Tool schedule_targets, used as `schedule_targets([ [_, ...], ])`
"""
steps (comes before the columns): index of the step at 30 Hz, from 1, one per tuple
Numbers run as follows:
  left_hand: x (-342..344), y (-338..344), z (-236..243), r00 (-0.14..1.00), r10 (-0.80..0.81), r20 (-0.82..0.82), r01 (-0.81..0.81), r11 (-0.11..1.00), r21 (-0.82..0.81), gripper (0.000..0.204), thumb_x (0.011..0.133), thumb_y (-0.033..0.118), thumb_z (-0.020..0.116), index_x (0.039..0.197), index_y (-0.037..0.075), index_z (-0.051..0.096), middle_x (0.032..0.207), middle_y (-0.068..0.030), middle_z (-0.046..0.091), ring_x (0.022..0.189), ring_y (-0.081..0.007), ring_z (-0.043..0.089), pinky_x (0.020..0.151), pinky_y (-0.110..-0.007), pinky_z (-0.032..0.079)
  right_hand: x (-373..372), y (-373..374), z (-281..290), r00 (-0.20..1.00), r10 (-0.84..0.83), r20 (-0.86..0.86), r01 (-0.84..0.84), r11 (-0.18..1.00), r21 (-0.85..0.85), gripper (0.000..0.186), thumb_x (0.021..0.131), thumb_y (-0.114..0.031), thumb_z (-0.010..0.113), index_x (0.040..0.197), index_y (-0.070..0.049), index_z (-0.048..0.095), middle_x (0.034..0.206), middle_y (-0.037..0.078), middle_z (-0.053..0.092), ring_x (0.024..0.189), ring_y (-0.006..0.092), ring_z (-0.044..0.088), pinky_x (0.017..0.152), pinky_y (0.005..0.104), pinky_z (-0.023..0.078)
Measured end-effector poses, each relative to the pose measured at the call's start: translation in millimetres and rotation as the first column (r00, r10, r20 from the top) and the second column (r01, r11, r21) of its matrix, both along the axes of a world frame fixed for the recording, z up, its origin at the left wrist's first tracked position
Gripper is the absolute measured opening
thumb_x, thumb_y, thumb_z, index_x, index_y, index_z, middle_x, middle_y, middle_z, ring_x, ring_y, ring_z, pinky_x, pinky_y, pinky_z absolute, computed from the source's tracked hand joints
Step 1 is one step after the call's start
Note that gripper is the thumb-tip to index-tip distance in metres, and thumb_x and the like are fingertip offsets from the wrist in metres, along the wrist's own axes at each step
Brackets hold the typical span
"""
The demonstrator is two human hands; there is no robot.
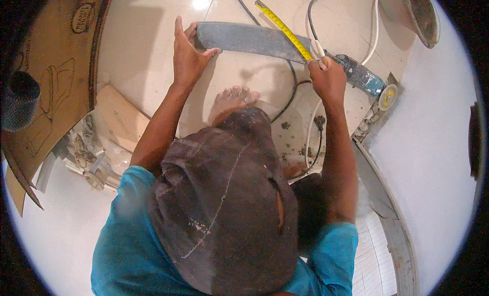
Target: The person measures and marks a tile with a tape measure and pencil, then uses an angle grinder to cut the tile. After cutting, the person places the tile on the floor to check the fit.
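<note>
A long, narrow grey strip, which looks like a cut piece of tile, lies crosswise in front of me. My left hand grips its left end, the thumb by the lower edge and the index finger stretched away. At the strip's right end my right hand is closed on a yellow tape measure. The blade slants across the strip to beyond its far edge; the fingers hide the tape's near end. Just right of that hand, an angle grinder with a round disc lies on the floor.
Dark and white cables loop over the tiled floor, one with a black plug. A large cardboard sheet and loose scraps are at the left. A white wall rises at the right. My bare foot is below the strip.
</note>
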State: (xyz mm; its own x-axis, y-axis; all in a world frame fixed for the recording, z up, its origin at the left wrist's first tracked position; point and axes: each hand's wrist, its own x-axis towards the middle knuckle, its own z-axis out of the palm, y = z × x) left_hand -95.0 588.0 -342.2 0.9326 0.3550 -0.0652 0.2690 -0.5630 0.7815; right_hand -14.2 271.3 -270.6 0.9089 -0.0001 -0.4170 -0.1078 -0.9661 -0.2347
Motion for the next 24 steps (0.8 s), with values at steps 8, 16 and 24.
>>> schedule_targets([
  [8,4,12,2,0.999,-0.002,-0.044,0.013,0.967,0.255,0.119,0.063,0.028,0.093,0.151,-0.005,0.019,0.120,-0.0194,0.062,0.112,-0.0337,0.055,0.098,-0.042,0.046,6,8,-26,0.998,-0.037,0.041,0.033,0.996,0.083,0.036,0.085,-0.037,0.064,0.088,-0.001,0.068,0.087,0.023,0.068,0.084,0.0424,0.066,0.074,0.0520,0.051],
  [16,6,22,-10,0.988,-0.127,-0.088,0.152,0.904,0.399,0.100,0.068,0.038,0.088,0.142,-0.007,0.038,0.105,-0.0181,0.062,0.102,-0.0339,0.058,0.088,-0.041,0.048,5,2,-33,0.994,-0.106,0.024,0.104,0.992,0.074,0.037,0.084,-0.038,0.065,0.082,-0.001,0.068,0.085,0.023,0.066,0.081,0.0421,0.065,0.073,0.0507,0.051],
  [24,-14,46,23,0.966,-0.013,-0.259,0.147,0.851,0.504,0.058,0.070,0.055,0.083,0.095,0.006,0.070,0.084,-0.0117,0.067,0.076,-0.0298,0.066,0.067,-0.042,0.053,-13,28,-22,0.997,-0.001,-0.078,0.007,0.998,0.064,0.036,0.085,-0.038,0.063,0.084,-0.002,0.068,0.085,0.021,0.067,0.083,0.0404,0.066,0.074,0.0508,0.051],
])
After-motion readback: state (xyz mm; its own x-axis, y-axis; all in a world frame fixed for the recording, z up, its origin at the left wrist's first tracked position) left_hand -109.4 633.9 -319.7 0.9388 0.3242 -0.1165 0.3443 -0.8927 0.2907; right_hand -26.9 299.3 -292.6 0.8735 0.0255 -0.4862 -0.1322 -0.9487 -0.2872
